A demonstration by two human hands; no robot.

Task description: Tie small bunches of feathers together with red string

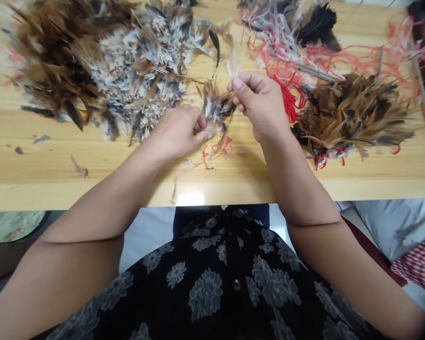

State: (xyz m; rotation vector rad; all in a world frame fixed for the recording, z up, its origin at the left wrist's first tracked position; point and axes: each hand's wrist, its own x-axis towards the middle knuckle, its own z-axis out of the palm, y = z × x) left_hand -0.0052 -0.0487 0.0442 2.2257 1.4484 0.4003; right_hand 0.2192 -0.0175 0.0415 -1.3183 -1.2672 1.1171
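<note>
The small feather tuft [216, 105] lies on the desk [241, 182], between the fingers of the two hands. The left hand [179, 130] is at its near left side, with fingers curled and thumb and index finger brought together at the tuft's lower edge; whether they pinch part of it cannot be told. The right hand [267, 101] is raised at the tuft's upper right, its thumb and index finger closed on a pale feather [233, 63], which points away from the person and is blurred.

Just beyond the tuft, left of the right fingers, is a narrow dark feather [216, 47]. Nearer the person than both sets of fingers lie red thread scraps [224, 148].

To the left of the left fingers, and beyond them, spreads a large feather pile [127, 66], brown on its outer left and grey-white toward the fingers. To the right of the right fingers are red strings [288, 97] and a brown feather bundle [354, 111]. Beyond these fingers, to the right, lie black feathers [320, 23] beside tangled pale and red strands [269, 33].
</note>
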